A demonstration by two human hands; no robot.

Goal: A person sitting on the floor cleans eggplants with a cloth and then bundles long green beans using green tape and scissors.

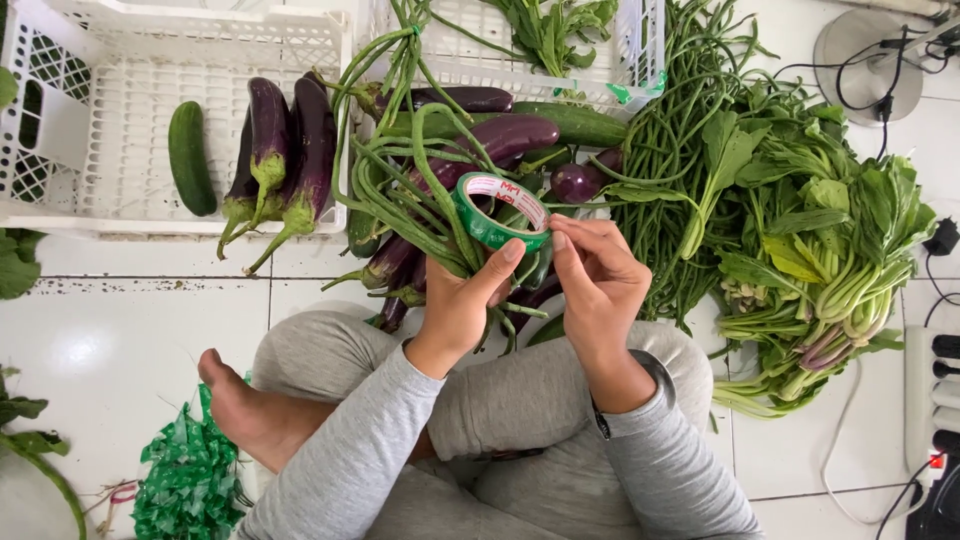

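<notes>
Green tape roll (503,210) with a white-and-red inner label sits upright-tilted, hole facing me, above my lap. Left hand (462,300) grips its lower rim plus a bundle of long beans (420,190). Right hand (597,275) pinches the roll's right edge. 3 glossy purple eggplants (285,150) point down-left in a white plastic crate (100,150).

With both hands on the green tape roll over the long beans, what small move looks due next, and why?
Probably peel the tape's free end loose: the left hand steadies the green tape roll while the right hand picks at its rim, and no strip is pulled out yet over the long beans.
</notes>
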